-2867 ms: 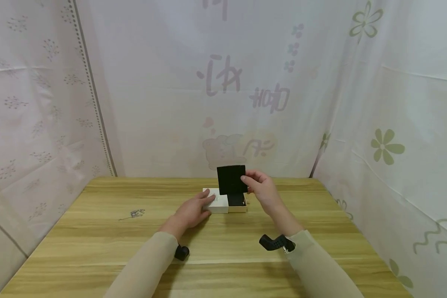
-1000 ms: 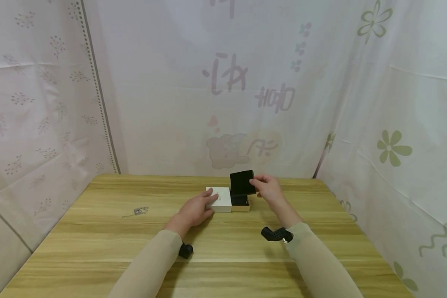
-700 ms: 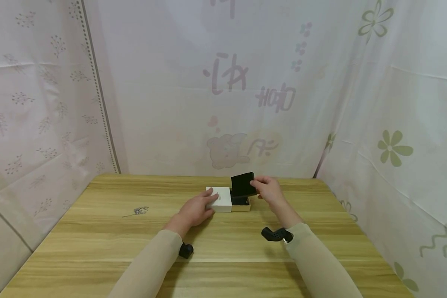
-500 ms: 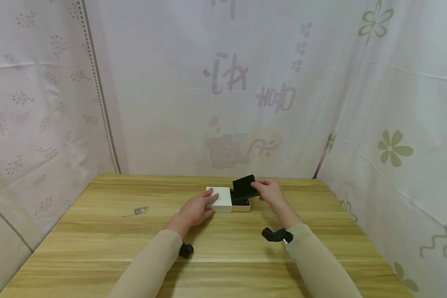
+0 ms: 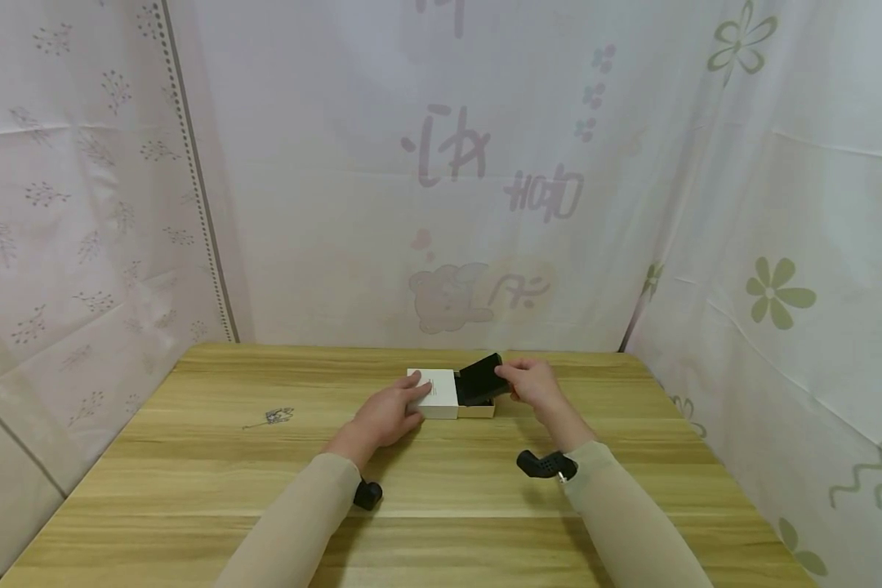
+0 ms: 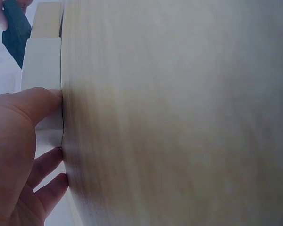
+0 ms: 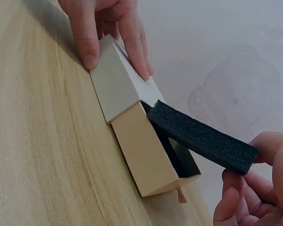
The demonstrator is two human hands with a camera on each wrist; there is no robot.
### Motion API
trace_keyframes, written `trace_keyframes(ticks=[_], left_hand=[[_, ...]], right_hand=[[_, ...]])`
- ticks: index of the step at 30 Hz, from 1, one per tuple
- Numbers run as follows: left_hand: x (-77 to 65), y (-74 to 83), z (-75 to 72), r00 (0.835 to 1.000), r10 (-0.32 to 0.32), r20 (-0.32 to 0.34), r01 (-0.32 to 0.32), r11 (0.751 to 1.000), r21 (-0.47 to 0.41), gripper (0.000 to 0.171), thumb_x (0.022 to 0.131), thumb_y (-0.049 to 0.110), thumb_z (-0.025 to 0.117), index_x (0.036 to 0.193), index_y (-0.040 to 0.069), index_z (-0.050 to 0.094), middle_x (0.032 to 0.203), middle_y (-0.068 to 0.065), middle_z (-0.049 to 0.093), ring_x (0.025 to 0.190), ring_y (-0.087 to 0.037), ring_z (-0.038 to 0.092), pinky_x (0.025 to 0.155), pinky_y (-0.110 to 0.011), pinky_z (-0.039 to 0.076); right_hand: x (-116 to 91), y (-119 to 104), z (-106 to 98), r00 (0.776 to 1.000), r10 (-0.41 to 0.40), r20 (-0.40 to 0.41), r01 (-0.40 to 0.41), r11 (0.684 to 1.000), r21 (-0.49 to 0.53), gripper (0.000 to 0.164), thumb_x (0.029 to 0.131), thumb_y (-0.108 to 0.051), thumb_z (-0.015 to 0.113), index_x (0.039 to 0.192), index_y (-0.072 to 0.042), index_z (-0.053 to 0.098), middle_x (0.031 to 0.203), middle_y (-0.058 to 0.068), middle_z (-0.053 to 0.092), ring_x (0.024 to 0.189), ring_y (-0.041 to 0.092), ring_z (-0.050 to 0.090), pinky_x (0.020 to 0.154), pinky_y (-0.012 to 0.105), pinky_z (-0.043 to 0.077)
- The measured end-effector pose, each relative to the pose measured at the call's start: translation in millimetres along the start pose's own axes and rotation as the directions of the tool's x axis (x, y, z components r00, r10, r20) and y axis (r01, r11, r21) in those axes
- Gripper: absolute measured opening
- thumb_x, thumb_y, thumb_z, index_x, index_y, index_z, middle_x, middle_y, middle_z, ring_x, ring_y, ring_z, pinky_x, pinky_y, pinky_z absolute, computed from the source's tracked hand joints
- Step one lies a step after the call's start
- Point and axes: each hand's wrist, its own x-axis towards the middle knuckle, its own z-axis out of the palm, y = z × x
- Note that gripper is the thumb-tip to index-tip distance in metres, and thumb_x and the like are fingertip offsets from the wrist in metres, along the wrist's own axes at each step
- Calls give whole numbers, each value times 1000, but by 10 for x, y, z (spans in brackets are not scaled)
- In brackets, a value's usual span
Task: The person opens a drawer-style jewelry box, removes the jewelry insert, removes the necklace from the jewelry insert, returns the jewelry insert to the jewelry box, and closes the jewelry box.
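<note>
A white cardboard box sleeve (image 5: 439,402) lies on the table, with a cream drawer (image 7: 144,153) slid partly out of its right end. My left hand (image 5: 380,415) holds the sleeve, thumb on the near side and fingers over the top. My right hand (image 5: 538,385) pinches the right edge of a square black foam pad (image 7: 203,136) between thumb and fingers. The pad slants over the drawer, its left edge down at the sleeve's mouth and its right edge raised. Much of the drawer's dark inside is hidden beneath the pad.
A small, thin silvery piece with a chain-like tail (image 5: 275,416) lies on the wooden table (image 5: 441,498) to the left. A small ribbon tab (image 7: 181,194) hangs from the drawer's end. Printed curtains (image 5: 338,204) stand behind and at both sides.
The black foam pad has come down from nearly upright to a lower slant, its left edge now in the drawer. My right hand lowered with it; my left hand stays on the sleeve.
</note>
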Motion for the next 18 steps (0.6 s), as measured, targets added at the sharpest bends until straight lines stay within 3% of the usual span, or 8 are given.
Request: trace_keyframes(ticks=[7,14,18], left_hand=[[0,1,0,1000,3,4,-3,1000,-7,62,108,19,72,166,18,52,178,-14,37,159,-40,47,126,-56,45],[22,-33,30,1000,1,-1,-1,1000,8,61,108,21,72,166,21,52,178,-13,37,159,-38,47,127,-53,45],[24,-42,32,1000,0,-1,0,1000,6,62,108,21,72,166,22,51,179,-12,37,159,-38,47,127,-53,45]], right_hand=[[23,50,43,1000,14,-16,-14,1000,-12,40,107,-22,70,135,7,72,94,4,66,76,14,58,75,30,60],[45,82,69,998,39,-40,-40,998,-38,43,108,-24,69,140,5,70,128,20,72,84,15,62,78,27,61],[61,93,95,998,32,-50,-35,998,-59,41,108,-23,70,136,6,73,125,20,73,83,14,63,73,24,59]])
